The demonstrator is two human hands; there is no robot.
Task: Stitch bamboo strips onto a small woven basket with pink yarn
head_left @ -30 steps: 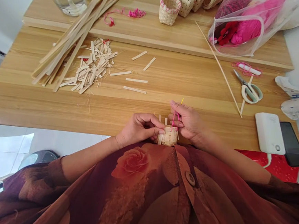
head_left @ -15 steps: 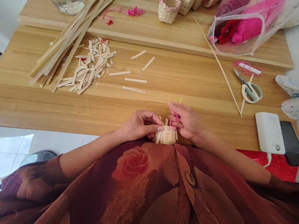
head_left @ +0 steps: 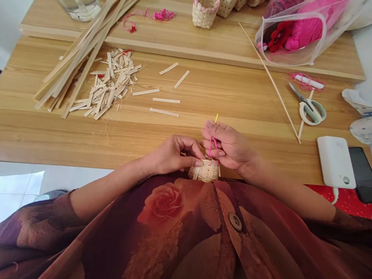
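A small woven basket (head_left: 207, 172) of pale strips rests against the shirt at the table's front edge. My left hand (head_left: 182, 153) pinches its rim on the left side between thumb and fingers. My right hand (head_left: 229, 142) is closed just above the rim, holding a yellow needle (head_left: 216, 118) whose end sticks up past the thumb. Pink yarn (head_left: 210, 148) runs from the right fingers down to the basket's rim. Several strip ends stand out around the basket, partly hidden by the hands.
Cut strips (head_left: 114, 85) lie heaped at left beside long strips (head_left: 79, 53). Finished baskets (head_left: 206, 9) and a bag of pink yarn (head_left: 308, 22) stand on the raised board. Scissors (head_left: 311, 110), a white power bank (head_left: 336, 162) and a phone (head_left: 364, 172) lie at right.
My right hand has moved slightly left and up, over the basket's rim, with the needle and yarn. My left hand stays on the rim. The whole view has shifted a little.
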